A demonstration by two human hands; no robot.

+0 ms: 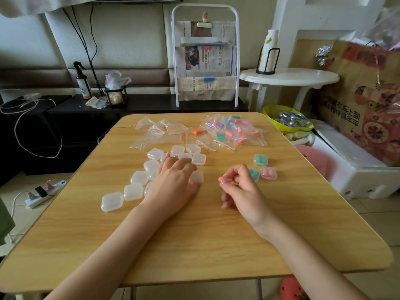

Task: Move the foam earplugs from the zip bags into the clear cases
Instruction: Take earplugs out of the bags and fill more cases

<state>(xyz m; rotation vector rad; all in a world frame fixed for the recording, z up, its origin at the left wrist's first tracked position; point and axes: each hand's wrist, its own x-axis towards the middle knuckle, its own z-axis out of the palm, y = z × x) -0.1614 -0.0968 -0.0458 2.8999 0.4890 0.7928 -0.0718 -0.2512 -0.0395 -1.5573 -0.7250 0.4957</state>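
Head | left hand [173, 180] covers clear cases [134, 191] | right hand [238, 187] pinch unclear

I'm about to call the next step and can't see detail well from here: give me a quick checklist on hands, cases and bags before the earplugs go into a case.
1. Earplugs in hand: right hand pinches something pinkish at its fingertips; whether one earplug or two, cannot tell.
2. Empty case ready: left hand rests on the empty clear cases, fingers on one; ok.
3. That case's lid open: hidden under the hand, cannot tell.
4. Filled cases set apart: green case and pink case lie right of the hands, closed; ok.
5. Supply left: full zip bags remain at the far side; ok.
6. Emptied bags lie apart, far left; ok.
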